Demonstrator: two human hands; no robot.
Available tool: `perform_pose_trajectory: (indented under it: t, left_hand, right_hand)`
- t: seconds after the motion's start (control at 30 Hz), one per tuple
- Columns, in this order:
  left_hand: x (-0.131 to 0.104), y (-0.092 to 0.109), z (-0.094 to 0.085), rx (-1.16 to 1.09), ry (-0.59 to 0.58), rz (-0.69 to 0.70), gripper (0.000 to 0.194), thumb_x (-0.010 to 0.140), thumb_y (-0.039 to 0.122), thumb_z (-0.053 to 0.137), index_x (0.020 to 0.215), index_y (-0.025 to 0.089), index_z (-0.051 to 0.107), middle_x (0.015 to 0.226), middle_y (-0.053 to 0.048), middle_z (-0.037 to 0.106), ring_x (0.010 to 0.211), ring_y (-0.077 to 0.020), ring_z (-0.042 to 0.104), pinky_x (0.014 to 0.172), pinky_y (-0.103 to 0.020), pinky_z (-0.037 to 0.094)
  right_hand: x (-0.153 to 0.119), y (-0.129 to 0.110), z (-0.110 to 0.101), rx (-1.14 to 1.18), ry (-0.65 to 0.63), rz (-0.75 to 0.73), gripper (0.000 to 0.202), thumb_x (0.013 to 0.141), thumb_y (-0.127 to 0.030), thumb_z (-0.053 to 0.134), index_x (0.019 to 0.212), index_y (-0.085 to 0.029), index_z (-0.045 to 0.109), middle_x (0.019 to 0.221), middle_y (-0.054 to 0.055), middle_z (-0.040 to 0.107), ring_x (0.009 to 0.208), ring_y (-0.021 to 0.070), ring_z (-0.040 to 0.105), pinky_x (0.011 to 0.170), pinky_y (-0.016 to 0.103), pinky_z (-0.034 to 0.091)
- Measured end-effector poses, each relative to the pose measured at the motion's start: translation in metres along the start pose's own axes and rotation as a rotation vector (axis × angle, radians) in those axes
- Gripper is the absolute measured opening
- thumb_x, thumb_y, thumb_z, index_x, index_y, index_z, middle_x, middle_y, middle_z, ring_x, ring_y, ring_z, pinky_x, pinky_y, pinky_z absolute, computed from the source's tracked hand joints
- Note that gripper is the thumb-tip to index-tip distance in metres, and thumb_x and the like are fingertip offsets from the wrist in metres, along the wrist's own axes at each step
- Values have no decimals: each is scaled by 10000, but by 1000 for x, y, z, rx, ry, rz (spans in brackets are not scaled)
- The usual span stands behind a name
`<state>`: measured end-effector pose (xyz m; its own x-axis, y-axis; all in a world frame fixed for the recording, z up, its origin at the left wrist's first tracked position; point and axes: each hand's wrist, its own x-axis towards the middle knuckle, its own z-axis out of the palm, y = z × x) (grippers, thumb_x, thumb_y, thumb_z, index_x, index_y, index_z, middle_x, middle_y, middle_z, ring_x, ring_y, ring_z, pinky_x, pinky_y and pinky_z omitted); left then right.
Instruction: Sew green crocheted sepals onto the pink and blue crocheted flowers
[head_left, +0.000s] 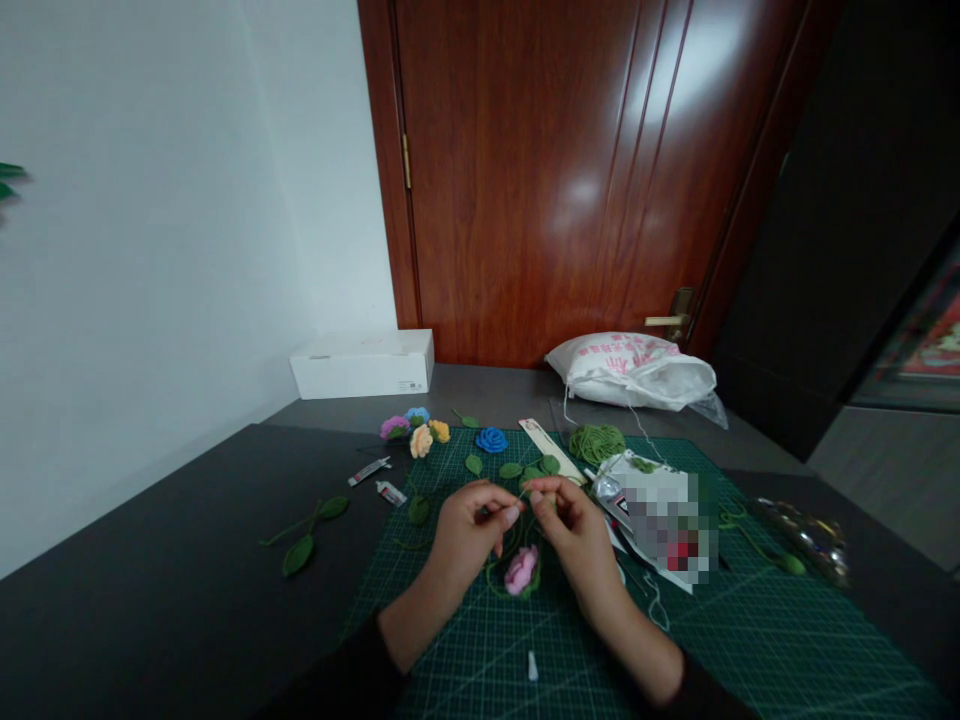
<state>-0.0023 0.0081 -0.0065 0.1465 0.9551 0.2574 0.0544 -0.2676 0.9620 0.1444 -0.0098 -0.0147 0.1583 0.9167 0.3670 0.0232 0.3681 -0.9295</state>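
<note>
Above the green cutting mat (450,640), my left hand (466,530) and my right hand (576,530) meet fingertip to fingertip. Each is closed in a pinch, and a thin strand of green yarn (523,492) seems to run between them; its ends are hard to make out. Just below the hands lies a pink crocheted flower (520,571) with green yarn looping round it. Beyond my fingers sit several green crocheted leaves (511,470) and a blue crocheted rose (491,440).
A ball of green yarn (597,444), a ruler (551,450) and a white packet (667,530) lie to the right. At left are two small tubes (391,493), leaves (298,556) and crocheted flowers (421,441). A white box (364,364) and a stuffing bag (630,370) stand behind.
</note>
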Motion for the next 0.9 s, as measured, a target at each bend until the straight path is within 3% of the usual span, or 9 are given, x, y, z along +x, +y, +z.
perform_pose_trajectory:
  t: [0.17,0.37,0.6,0.77,0.9]
  left_hand:
    - [-1,0,0,-14,-15,-12,105,717,243,710,726,143,740,680,-17,659,380,-78,510,392,-197,373]
    - [-1,11,-2,-76,-6,-13,96,758,205,682,806,139,732,701,-17,684,465,-108,587,520,-232,467]
    - [-1,17,-1,-207,-77,-42,257,742,179,683,993,140,720,591,20,644,497,-130,590,540,-249,486]
    - [0,16,-2,-249,-129,-83,132,771,239,698,837,125,709,557,-2,653,497,-138,590,541,-254,485]
    - [3,14,-5,-217,-80,-77,140,747,256,719,731,120,690,562,-11,654,487,-134,588,540,-248,479]
  right_hand:
    - [1,0,-2,50,-15,16,333,826,-505,674,915,-185,667,658,-6,607,602,162,541,544,265,410]
    - [-1,1,-1,166,-155,28,390,871,-509,605,1103,-198,567,727,-14,610,529,135,526,492,260,432]
    - [-5,6,3,175,-258,15,319,932,-448,553,1137,-207,509,703,-32,610,489,122,505,462,241,408]
    - [-5,5,1,114,-278,-16,318,941,-421,547,1158,-194,498,698,-21,631,548,141,543,534,261,436]
    - [-5,5,1,70,-284,-26,304,942,-431,520,1126,-190,511,665,-27,612,515,139,523,515,262,421]
